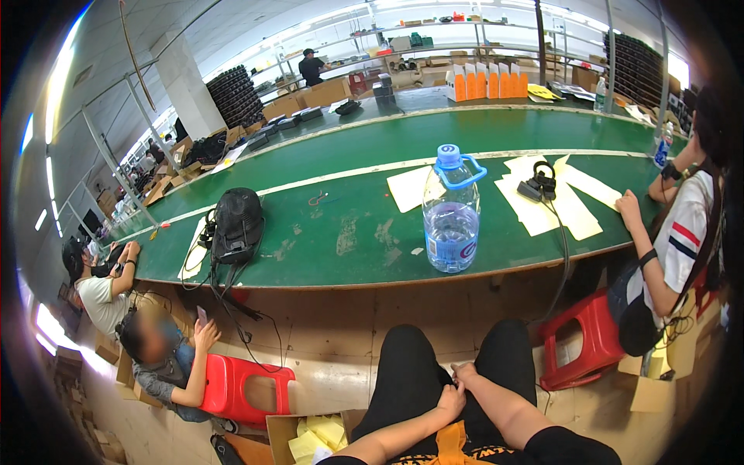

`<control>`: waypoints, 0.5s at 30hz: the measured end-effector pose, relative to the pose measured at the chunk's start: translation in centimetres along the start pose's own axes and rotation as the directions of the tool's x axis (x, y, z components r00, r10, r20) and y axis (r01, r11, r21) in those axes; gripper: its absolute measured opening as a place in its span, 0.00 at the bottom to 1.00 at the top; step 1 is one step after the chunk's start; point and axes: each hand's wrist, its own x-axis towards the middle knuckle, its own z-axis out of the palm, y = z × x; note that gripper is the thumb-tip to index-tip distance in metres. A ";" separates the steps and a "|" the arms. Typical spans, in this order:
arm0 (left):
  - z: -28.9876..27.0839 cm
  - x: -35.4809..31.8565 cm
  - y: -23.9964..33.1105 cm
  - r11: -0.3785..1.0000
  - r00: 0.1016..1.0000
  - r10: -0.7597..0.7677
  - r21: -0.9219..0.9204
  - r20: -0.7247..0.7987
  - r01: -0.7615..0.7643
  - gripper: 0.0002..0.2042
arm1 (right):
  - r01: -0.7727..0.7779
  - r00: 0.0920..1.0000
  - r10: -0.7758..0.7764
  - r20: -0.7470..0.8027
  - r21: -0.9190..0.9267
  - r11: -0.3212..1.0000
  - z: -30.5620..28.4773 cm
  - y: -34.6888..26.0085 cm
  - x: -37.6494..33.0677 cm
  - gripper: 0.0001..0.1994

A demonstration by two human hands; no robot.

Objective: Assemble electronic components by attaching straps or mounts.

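Both of my hands rest in my lap between my black-clad thighs, close together and touching. My left hand (450,401) is closed, its fingers curled in. My right hand (465,373) lies just beyond it, also with fingers drawn together. Whatever they may hold is too small or hidden to make out. Orange cloth (451,443) hangs at my waist. In front of me, a large clear water bottle (451,225) with a blue cap and handle stands upright near the edge of the green table (325,263), partly filled.
A black backpack (237,225) sits left on the table; yellow sheets (535,205) and a black strapped device (539,184) lie right. Red stools (252,387) flank me, with a seated person (167,353) at left and another (674,232) at right. A box of yellow papers (318,438) stands beside me.
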 end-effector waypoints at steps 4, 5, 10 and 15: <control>0.2 -0.1 0.0 1.000 0.999 0.006 0.003 -0.036 -0.006 0.11 | -0.078 0.992 0.081 0.094 -0.037 0.996 0.0 -0.2 0.1 0.18; 0.0 0.0 0.0 1.000 0.999 0.004 -0.003 -0.032 -0.004 0.11 | -0.084 0.991 0.087 0.102 -0.035 0.996 -0.1 -0.1 0.1 0.19; -0.5 0.1 -0.4 0.998 0.999 0.011 -0.067 0.048 -0.008 0.11 | -0.098 0.993 0.103 0.059 -0.083 0.992 0.1 -1.7 -1.4 0.19; -0.6 0.2 -0.3 0.993 0.998 -0.039 -0.109 0.040 0.043 0.11 | -0.071 0.997 0.071 0.005 0.083 0.994 0.3 -1.0 -1.4 0.15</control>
